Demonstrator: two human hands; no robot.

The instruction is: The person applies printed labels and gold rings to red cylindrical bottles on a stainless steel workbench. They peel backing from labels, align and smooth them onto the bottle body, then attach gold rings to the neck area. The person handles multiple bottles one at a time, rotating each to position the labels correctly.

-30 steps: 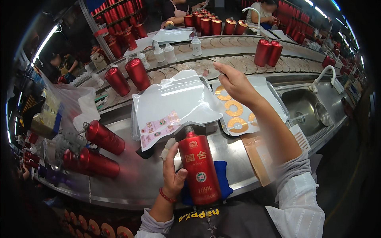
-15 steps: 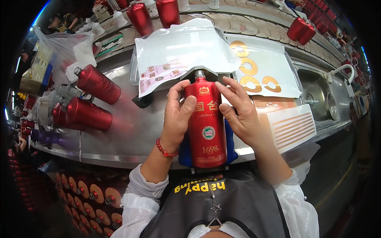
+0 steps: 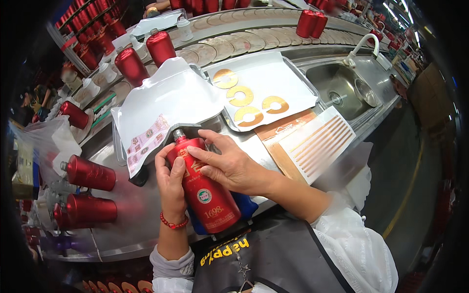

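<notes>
A red bottle (image 3: 211,202) with gold print, a round green-and-white emblem and a clear glass neck lies tilted before me, its base toward my apron, on a blue cloth (image 3: 248,207). Along its left shoulder my left hand (image 3: 172,181) grips it, thumb on the front. My right hand (image 3: 237,163) is closed over the upper right side, with fingertips reaching across the front just below the neck. Right behind the neck is a white sheet (image 3: 168,100) with pink printed labels (image 3: 149,136) on it. The bottle's underside is hidden.
To the right, a tray holds a white sheet (image 3: 264,73) with gold ring-shaped stickers (image 3: 241,96). Beside it are a sheet of gold strips (image 3: 320,145) and a metal sink (image 3: 337,88). Red bottles (image 3: 90,173) lie at left. A conveyor (image 3: 229,46) runs behind.
My view has turned to the right, so the scene is shifted and tilted. My right hand's fingers have moved from the bottle's right side across its upper front. My left hand keeps its hold.
</notes>
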